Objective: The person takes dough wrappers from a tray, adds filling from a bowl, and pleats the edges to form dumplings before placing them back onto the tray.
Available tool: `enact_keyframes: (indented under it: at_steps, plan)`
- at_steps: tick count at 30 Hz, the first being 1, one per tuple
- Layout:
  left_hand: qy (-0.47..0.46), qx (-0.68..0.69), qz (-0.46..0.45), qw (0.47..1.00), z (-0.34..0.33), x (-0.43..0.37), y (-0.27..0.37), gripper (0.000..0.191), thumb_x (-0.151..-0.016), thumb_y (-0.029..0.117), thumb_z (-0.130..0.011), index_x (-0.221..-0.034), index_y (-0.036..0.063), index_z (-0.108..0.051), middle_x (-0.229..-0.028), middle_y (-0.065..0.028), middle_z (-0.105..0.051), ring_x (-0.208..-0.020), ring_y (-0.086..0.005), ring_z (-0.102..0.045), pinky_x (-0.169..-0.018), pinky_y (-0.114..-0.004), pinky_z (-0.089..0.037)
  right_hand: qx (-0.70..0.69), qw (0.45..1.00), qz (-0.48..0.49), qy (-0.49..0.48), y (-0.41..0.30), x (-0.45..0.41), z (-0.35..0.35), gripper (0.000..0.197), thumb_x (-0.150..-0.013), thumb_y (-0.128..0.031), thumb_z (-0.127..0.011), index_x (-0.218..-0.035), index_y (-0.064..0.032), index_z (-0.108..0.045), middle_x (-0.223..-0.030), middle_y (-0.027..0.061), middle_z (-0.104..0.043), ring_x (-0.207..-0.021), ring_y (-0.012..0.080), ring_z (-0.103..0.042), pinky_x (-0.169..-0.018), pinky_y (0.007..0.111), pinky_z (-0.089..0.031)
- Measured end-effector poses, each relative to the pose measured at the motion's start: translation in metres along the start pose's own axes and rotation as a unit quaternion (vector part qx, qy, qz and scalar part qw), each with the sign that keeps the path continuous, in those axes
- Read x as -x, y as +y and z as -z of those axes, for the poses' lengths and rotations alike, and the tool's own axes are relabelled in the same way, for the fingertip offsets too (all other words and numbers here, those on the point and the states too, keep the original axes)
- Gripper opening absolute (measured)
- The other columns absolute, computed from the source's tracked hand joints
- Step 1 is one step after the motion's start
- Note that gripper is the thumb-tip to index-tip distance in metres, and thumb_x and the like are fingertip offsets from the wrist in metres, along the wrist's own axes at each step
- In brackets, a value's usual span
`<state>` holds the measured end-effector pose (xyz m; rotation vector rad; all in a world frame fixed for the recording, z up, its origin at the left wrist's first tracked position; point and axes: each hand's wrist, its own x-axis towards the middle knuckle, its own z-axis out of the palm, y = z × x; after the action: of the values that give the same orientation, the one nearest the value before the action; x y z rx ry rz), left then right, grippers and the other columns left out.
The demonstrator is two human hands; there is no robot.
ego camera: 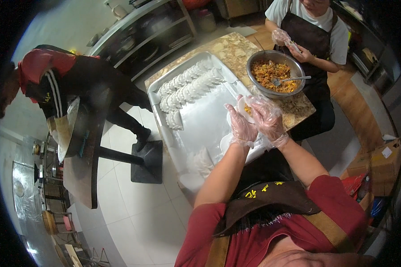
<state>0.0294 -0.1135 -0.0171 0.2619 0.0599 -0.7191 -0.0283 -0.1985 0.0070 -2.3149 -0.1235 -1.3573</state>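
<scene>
A round white dough wrapper with yellow-orange filling lies between my hands, above the tray's right side. My left hand, in a clear plastic glove, holds the wrapper's near left side. Gloved as well, my right hand cups it from the right, its fingers partly hiding the dough. Below them is a metal tray bearing rows of pleated white dumplings at its far left. More dumplings sit near my left forearm. Flat wrappers show partly beside my left wrist.
A steel bowl of chopped filling with a spoon stands at the stone-patterned table's far right. Behind it a co-worker's gloved hands hold a wrapper. Another person leans over a dark table at left.
</scene>
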Motion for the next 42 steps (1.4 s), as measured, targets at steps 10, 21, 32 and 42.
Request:
enact_keyframes:
  at_steps: [10, 21, 32, 42]
  plan:
    - [-0.054, -0.124, 0.011, 0.991, 0.007, 0.003, 0.0, 0.092, -0.085, 0.077, -0.018, -0.151, 0.0138, -0.008, -0.149, -0.014, -0.029, -0.133, -0.0336, -0.034, -0.111, -0.046, -0.029, 0.007, 0.999, 0.028, -0.023, -0.008, -0.002, -0.003, 0.017, -0.078, -0.002, -0.067, -0.096, -0.0012, -0.067, -0.095, 0.0141, -0.069, -0.09, 0.0275, -0.067, -0.078, 0.036, -0.054]
    - [-0.052, -0.064, 0.154, 0.985, 0.01, 0.018, 0.012, 0.083, -0.087, 0.074, -0.023, -0.143, 0.0127, -0.029, -0.135, -0.0119, -0.047, -0.119, -0.0305, -0.05, -0.1, -0.043, -0.041, -0.006, 0.973, 0.072, -0.221, 0.0, -0.002, 0.02, 0.022, -0.085, -0.014, -0.064, -0.103, -0.0015, -0.067, -0.122, 0.0154, -0.061, -0.12, 0.0318, -0.052, -0.101, 0.04, -0.036]
    - [-0.007, -0.141, 0.28, 0.949, 0.005, 0.06, 0.018, 0.068, -0.094, 0.065, -0.021, -0.135, 0.0142, -0.038, -0.107, -0.014, -0.06, -0.071, -0.0226, -0.058, -0.046, -0.024, -0.043, -0.507, 0.551, -0.61, -0.258, 0.029, 0.018, 0.038, 0.029, -0.09, -0.027, -0.065, -0.097, 0.0008, -0.06, -0.071, -0.0012, -0.057, -0.056, 0.0028, -0.048, -0.047, 0.02, -0.045]
    - [-0.091, -0.278, 0.243, 0.925, 0.009, 0.067, 0.026, 0.056, -0.093, 0.03, -0.056, -0.142, 0.0144, -0.033, -0.114, -0.0109, -0.058, -0.074, -0.0174, -0.06, -0.052, -0.023, -0.049, -0.416, 0.677, -0.519, -0.316, 0.032, 0.011, 0.049, 0.036, -0.089, -0.035, -0.066, -0.096, -0.0002, -0.063, -0.077, 0.0019, -0.062, -0.063, 0.0065, -0.055, -0.057, 0.022, -0.048]
